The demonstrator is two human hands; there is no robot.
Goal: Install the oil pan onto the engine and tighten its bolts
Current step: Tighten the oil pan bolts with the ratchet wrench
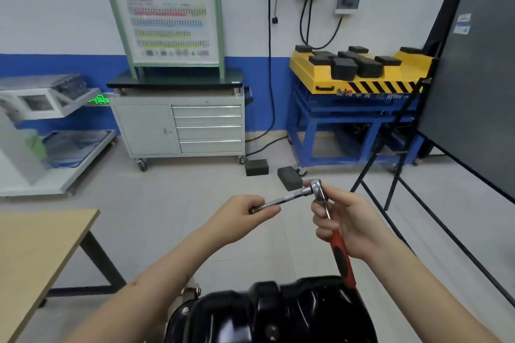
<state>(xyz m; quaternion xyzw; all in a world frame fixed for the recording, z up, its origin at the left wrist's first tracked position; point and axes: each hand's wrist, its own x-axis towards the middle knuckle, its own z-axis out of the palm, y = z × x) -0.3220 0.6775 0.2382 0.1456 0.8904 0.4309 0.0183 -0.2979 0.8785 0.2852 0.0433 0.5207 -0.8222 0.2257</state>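
Right hand: the right hand (349,227) held a chrome ratchet wrench with a red and black grip (334,234) up in front of the chest, its fingers (320,227) curled round the shank just below the ratchet head, thumb near the head.
Ratchet: the head pointed up and away, and the red and black grip sloped down toward the oil pan, its lower end overlapping the pan's upper edge in the view; contact could not be told.
Left hand: the left hand (245,217) pinched the near end of a slim chrome extension bar (284,199), fingers closed on it.
Extension bar: it ran up and to the right from the left hand and met the ratchet head at its far end.
Oil pan: the glossy black pressed-metal oil pan (278,312) sat at the bottom of the view, below both hands, ribbed side up; a bolt head showed on its left flange.
Engine: hidden under the pan; only a bit of pale metal showed at the pan's left edge.
Surface: a light wooden table with black legs (36,253) stood to the left, apart from the pan.
Background: a grey wheeled drawer cabinet (178,128) carried a green-framed display board (167,25); to its right stood a yellow and blue lift stand (359,83) topped with black rubber blocks, and two more blocks lay on the floor.
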